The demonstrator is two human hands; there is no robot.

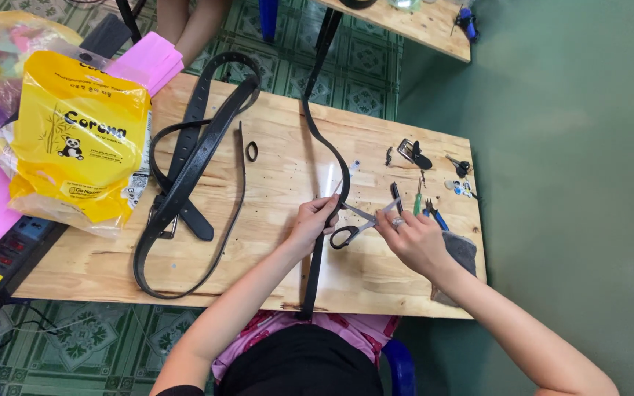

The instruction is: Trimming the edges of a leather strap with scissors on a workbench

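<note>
- Left hand (pixel 315 220) pinches a narrow black belt strap (pixel 322 147) running across the wooden table (pixel 273 257).
- Right hand (pixel 416 240), fingers closed, grips black-handled scissors (pixel 354 227) just beside that strap.

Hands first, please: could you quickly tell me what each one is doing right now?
Left hand: closed, pinching the black belt strap on the wooden table.
Right hand: fingers curled at the scissors; firm grip cannot be told.
</note>
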